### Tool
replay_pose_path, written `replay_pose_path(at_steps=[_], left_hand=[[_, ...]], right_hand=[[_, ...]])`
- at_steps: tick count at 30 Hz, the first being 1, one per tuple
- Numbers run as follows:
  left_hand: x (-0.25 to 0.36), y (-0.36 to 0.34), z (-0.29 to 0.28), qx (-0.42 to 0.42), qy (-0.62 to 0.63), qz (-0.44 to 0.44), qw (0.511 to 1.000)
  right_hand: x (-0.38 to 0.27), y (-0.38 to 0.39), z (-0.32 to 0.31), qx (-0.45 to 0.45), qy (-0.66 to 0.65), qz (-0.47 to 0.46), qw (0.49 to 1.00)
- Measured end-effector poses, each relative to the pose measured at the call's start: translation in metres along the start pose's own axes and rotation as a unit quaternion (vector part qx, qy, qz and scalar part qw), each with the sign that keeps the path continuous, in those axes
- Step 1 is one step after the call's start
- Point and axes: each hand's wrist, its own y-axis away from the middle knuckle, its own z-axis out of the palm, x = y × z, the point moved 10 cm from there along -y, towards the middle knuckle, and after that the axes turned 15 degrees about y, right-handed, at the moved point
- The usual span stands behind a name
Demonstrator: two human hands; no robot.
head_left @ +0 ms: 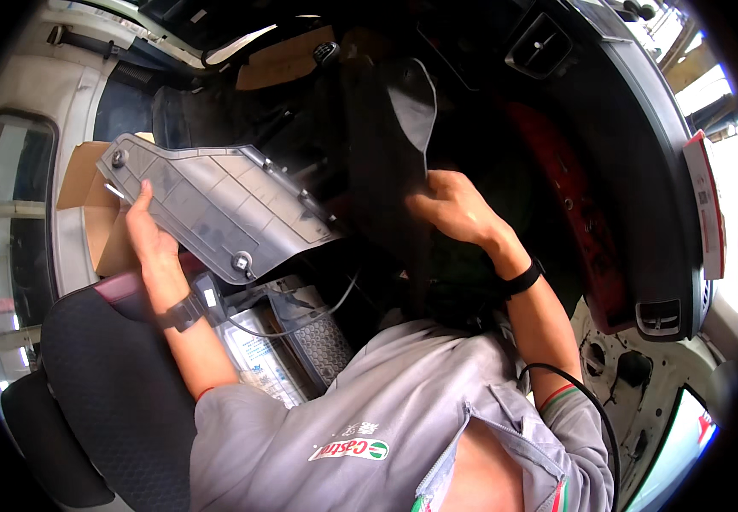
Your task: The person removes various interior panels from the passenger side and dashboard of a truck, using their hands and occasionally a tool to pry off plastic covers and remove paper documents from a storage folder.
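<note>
My left hand [154, 239] grips the lower left edge of a grey plastic trim panel [224, 196], its thumb on the near face and the other fingers hidden behind. The panel is tilted, its ribbed side toward me, with round fasteners near two corners and clips along the right edge. My right hand [461, 207] is closed on the edge of a black panel or flap [386, 111], with a pale patch at its upper right. Dark shadow hides that piece's lower part and the fingertips.
I am inside a vehicle cabin. A black seat [121, 392] stands at the left, an open cardboard box [87, 192] behind the panel. A gear knob [326, 55] is at the top. The dashboard [642, 171] and a red metal part [569, 188] lie right. A cable [322, 317] hangs below the panel.
</note>
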Motion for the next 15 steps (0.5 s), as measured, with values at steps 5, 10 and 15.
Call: replay_pose_path(at_steps=[5, 10, 15], left_hand=[[-0.017, -0.027, -0.02, -0.002, -0.089, -0.018, 0.996], [-0.028, -0.041, -0.025, 0.011, -0.064, -0.047, 0.997], [-0.06, -0.054, -0.029, -0.001, -0.085, -0.119, 0.989]], right_hand=[[-0.04, 0.014, -0.023, 0.143, 0.095, -0.142, 0.975], [-0.079, 0.011, -0.018, 0.172, 0.214, -0.227, 0.934], [-0.093, -0.026, 0.012, 0.177, 0.308, -0.22, 0.909]])
